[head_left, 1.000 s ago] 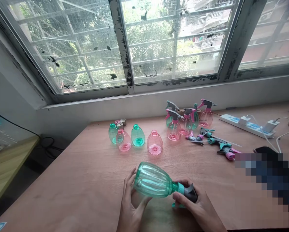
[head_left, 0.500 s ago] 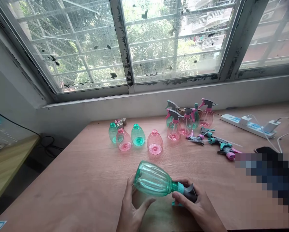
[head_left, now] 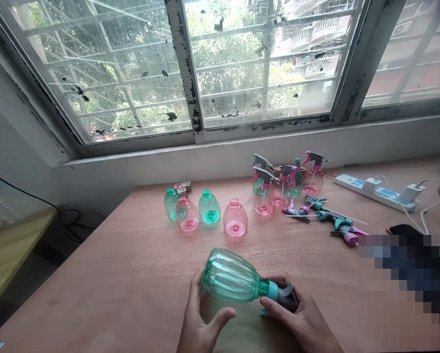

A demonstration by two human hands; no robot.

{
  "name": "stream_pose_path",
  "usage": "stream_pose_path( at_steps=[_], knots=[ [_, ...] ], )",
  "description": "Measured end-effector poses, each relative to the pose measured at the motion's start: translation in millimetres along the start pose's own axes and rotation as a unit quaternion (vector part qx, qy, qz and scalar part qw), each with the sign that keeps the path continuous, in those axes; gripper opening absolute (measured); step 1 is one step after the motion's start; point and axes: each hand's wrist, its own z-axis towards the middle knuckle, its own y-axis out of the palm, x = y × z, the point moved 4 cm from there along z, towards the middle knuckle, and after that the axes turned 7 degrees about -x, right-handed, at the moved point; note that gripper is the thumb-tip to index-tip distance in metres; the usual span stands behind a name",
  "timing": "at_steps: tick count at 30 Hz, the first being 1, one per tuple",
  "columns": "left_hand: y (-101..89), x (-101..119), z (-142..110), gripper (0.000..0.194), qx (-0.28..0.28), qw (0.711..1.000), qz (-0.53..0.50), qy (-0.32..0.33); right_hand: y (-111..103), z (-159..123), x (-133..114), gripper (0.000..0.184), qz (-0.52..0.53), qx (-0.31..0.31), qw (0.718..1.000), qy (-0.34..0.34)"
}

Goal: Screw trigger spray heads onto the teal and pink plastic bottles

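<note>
A ribbed green spray bottle [head_left: 232, 275] lies sideways between my hands above the table, its base toward the left. My left hand [head_left: 205, 311] cups the base from below and behind; its thumb stands off the plastic and its other fingers are partly hidden. At the neck, my right hand [head_left: 291, 311] grips the dark grey and teal trigger head [head_left: 286, 296], which sits on the bottle's mouth. Beyond them stand headless bottles: a pink bottle [head_left: 235, 219], a green bottle [head_left: 209, 208], another pink bottle [head_left: 188, 215] and a green bottle [head_left: 170, 202] partly behind it.
Several bottles with trigger heads, including a pink one [head_left: 264, 198], stand near the wall. Loose trigger heads [head_left: 339, 225] lie to their right. A white power strip [head_left: 374, 192] with cables and a black phone-like object [head_left: 403, 229] are farther right. Small boxes [head_left: 183, 188] sit behind the left bottles.
The bottle and both hands have shifted very slightly left and down in view. Both hands keep nearly the same pose, and the things on the table stay in place.
</note>
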Motion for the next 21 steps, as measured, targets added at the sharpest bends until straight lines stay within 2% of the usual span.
stream_pose_path(
  at_steps=[4, 9, 14, 17, 21],
  knots=[
    [-0.8, 0.2, 1.7, 0.068, 0.001, 1.0, -0.002, -0.008, 2.3, 0.8, -1.1, 0.035, -0.004, 0.008, 1.0, -0.015],
    [0.4, 3.5, 2.4, 0.062, 0.024, 1.0, -0.003, 0.0, 0.1, 0.5, 5.4, 0.038, 0.009, 0.014, 1.0, 0.017],
    [-0.5, -3.3, 1.6, 0.077, -0.01, 1.0, 0.006, -0.008, 1.2, 1.6, 2.3, 0.032, -0.006, -0.004, 1.0, -0.009],
    [-2.3, -6.1, 2.0, 0.077, 0.014, 1.0, 0.0, -0.009, 2.5, 2.1, 0.5, 0.032, -0.005, 0.01, 1.0, -0.02],
    [-0.4, -4.5, 1.9, 0.068, 0.042, 0.999, 0.005, 0.004, 3.5, 2.0, 5.8, 0.037, 0.01, 0.011, 1.0, 0.01]
  ],
)
